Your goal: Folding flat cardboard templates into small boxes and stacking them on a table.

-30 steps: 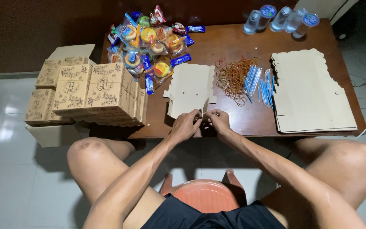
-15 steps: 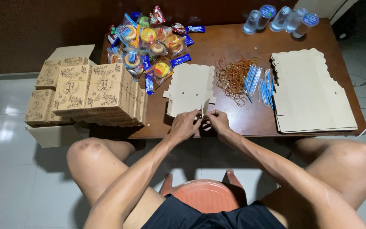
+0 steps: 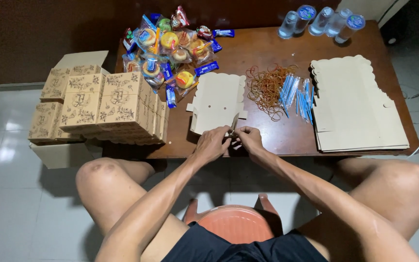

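A flat, die-cut cardboard box blank (image 3: 217, 101) lies on the brown table (image 3: 267, 48) in front of me. My left hand (image 3: 212, 144) and my right hand (image 3: 249, 138) meet at its near edge by the table's front. Both pinch a small flap of the blank that stands up between the fingertips. The fingers hide the fold itself.
Stacked folded printed boxes (image 3: 100, 104) fill an open carton at the left. Wrapped snacks (image 3: 170, 43) are heaped at the back. Rubber bands (image 3: 266, 87), blue-wrapped straws (image 3: 297, 97), a stack of flat blanks (image 3: 355, 106) and water cups (image 3: 321, 20) lie right. An orange stool (image 3: 236, 225) sits below.
Both hands stay at the blank's near edge. The fingers have shifted only slightly on the flap.
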